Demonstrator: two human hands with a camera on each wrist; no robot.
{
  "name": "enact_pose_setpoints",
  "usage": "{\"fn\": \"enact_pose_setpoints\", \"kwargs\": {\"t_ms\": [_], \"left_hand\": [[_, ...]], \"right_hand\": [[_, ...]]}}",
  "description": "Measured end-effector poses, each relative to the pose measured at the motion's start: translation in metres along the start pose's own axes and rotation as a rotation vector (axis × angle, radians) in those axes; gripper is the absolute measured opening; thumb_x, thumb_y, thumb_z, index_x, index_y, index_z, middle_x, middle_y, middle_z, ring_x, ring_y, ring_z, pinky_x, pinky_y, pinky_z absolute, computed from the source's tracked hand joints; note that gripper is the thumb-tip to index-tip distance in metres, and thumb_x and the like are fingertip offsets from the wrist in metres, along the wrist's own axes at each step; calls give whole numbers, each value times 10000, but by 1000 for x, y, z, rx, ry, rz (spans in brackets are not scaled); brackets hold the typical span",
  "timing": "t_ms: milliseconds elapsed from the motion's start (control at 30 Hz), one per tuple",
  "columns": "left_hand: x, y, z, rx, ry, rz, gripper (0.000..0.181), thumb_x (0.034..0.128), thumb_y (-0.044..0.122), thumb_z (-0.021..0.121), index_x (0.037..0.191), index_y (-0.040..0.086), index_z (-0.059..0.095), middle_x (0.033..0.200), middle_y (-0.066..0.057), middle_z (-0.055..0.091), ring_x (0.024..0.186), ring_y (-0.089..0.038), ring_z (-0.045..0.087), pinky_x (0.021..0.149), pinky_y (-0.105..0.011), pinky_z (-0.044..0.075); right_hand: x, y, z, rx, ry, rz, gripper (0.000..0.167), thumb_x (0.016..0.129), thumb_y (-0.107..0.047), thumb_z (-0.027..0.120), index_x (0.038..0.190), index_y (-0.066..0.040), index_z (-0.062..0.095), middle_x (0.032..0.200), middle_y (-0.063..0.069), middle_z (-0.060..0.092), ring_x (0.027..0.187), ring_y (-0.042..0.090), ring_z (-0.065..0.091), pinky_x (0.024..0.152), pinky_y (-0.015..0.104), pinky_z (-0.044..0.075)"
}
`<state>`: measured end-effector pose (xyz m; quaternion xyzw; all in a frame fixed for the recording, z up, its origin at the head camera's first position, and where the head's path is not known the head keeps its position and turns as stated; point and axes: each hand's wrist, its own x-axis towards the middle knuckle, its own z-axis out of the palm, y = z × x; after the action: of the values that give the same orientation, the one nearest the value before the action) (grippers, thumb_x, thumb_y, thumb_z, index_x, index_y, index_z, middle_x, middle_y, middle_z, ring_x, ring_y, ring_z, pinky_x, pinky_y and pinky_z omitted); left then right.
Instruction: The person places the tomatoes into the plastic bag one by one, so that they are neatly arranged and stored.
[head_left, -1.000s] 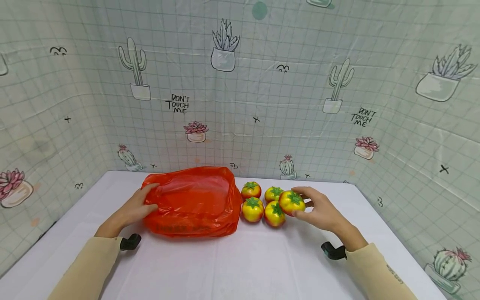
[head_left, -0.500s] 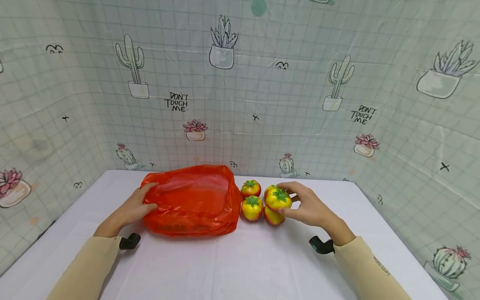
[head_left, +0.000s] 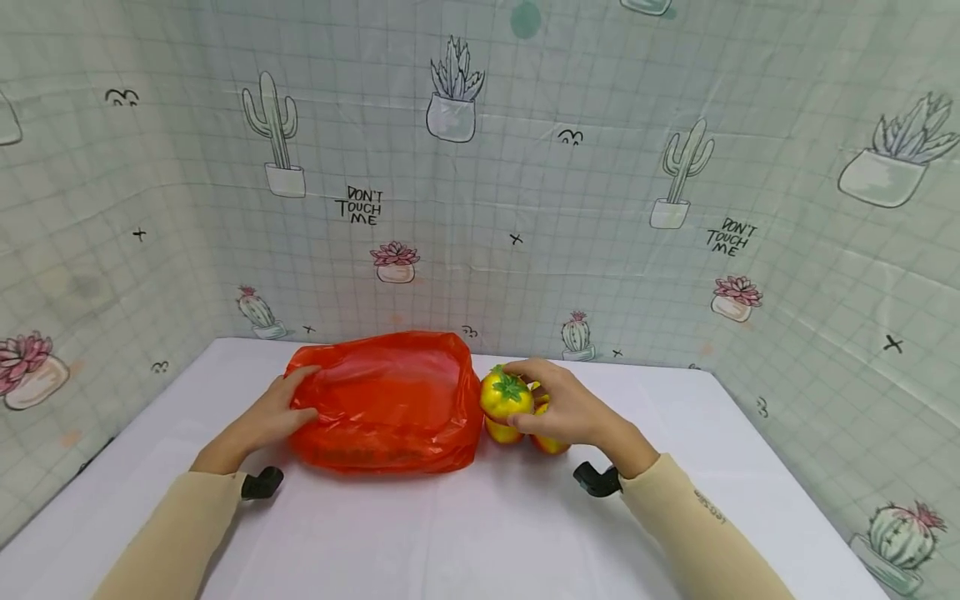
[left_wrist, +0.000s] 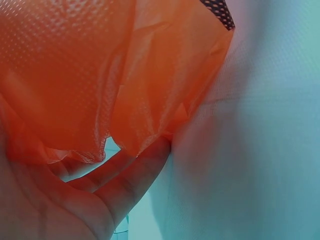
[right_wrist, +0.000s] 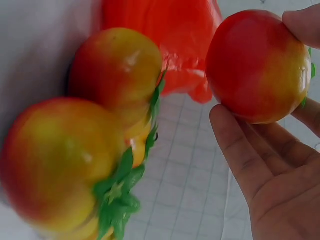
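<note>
A red plastic bag (head_left: 390, 404) lies on the left part of the white table. At its left edge, my left hand (head_left: 262, 425) holds it, thumb and fingers spread around the side; in the left wrist view the fingers (left_wrist: 135, 175) pass behind the thin film. My right hand (head_left: 570, 408) grips a yellow-red tomato (head_left: 501, 393) with a green star-shaped top, raised beside the bag's right edge. Thumb and fingertips clasp its sides in the right wrist view. Other tomatoes (right_wrist: 65, 160) sit below and behind it, partly hidden by the hand in the head view.
The white tabletop (head_left: 450, 542) spreads in front of both hands. A pale grid-patterned cloth (head_left: 510, 183) with cactus prints stands behind it and on both sides. Black brackets (head_left: 596, 481) stick out at both wrists.
My right hand has carried the gripped tomato leftward, over the other tomatoes, to the right edge of the bag. The left hand and the bag have stayed in place.
</note>
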<state>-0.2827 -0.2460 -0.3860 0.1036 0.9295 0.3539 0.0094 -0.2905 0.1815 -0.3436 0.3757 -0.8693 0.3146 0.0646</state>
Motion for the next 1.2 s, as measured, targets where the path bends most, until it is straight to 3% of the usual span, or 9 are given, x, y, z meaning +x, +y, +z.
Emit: {"fn": "enact_pose_setpoints", "kwargs": {"t_ms": [600,833,1200], "left_hand": [[-2,-2,0,4,4,-3,681,869,127,589,1449,16,249,1360,-303,317,1198,-471,345,941,-645,393],[0,2,1,2,-4,-15,695,864,135,591,1454,24,242,1367,-301,306,1207,-472,341,941,-639,397],[0,2,2,5,-2,-7,691,866,134,591,1455,28,245,1362,-301,312,1201,-469,351,943,-639,397]], "right_hand": [[59,-44,27,-49,-140,-75,579,792,-310,707,1329,-208,517,1248,-94,541,1109,77,487,908,287,479],[83,-53,37,-74,-171,-114,567,794,-323,692,1323,-229,511,1234,-88,522,1056,79,485,855,265,485],[114,-62,55,-91,-199,-119,529,796,-341,697,1283,-227,524,1197,-129,521,1055,43,472,872,203,468]]}}
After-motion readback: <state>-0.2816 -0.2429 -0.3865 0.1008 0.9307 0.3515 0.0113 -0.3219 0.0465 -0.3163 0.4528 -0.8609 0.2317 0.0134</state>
